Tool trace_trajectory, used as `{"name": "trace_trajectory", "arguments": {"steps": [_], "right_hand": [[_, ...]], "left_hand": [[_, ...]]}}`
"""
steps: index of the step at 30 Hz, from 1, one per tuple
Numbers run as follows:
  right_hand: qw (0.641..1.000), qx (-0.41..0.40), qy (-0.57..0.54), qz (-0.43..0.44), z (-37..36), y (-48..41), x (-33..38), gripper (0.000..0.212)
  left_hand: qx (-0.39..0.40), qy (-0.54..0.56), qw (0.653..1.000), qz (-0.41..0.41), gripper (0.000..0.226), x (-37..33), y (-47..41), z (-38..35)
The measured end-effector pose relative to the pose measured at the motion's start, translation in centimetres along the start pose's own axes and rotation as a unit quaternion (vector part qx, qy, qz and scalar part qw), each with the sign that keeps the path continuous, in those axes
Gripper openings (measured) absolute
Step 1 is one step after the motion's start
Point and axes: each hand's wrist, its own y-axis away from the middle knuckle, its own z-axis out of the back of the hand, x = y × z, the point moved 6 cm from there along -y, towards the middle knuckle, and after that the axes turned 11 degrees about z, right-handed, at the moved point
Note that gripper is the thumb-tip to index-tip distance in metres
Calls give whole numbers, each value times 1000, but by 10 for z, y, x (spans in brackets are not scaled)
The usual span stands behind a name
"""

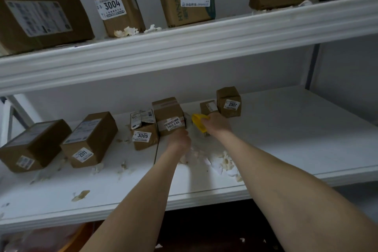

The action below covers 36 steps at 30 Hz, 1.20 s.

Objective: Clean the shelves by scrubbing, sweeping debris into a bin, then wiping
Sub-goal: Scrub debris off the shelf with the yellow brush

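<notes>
- Hands?
- Apart: right hand (217,124) curled round yellow brush (199,121), down at lower shelf (286,139), beside box 3203 (169,116); left hand (178,139) against that box, grip hidden.
- And debris (223,161)?
- Strewn along shelf, thickest between both wrists.

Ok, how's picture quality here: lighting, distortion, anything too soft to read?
Head view: dim, flat light, no glare; the upper shelf edge bows from wide-angle distortion; the 3005 label reads, finer print blurs; below the lower shelf it is nearly black; the right hand gripping the yellow brush looks soft.
</notes>
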Motion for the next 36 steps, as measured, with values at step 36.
{"name": "trace_trajectory", "arguments": {"steps": [36], "right_hand": [[998, 42, -34, -28, -39, -90, 6, 32]], "left_hand": [[-92, 47, 994, 26, 43, 13, -61, 4]]}}
